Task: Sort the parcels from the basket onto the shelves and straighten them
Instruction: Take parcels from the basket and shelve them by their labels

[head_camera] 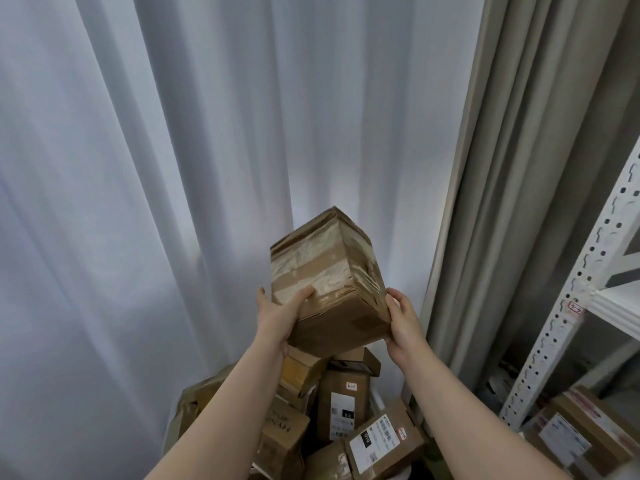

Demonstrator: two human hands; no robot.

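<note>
A brown cardboard parcel (pixel 329 282), heavily wrapped in clear tape, is held raised at chest height in front of a pale curtain (pixel 173 168). It is gripped from both sides: the left hand (pixel 280 315) is closed on its lower left edge, thumb laid across the taped face, and the right hand (pixel 403 320) is pressed against its lower right corner. The parcel is tilted, one end pointing up and away.

The box is judged stiff, with walls slightly creased, and fairly light, since it is carried high with ease. The glossy tape is likely slick; bare cardboard near the lower edges is the better place for hold.

Below the arms, a heap of further parcels (pixel 341 407) with white labels is seen; the basket itself is largely hidden. To the right, a white perforated shelf upright (pixel 568 306) is seen beside a beige drape (pixel 502 168), with more boxes (pixel 581 431) stored on a low shelf.
</note>
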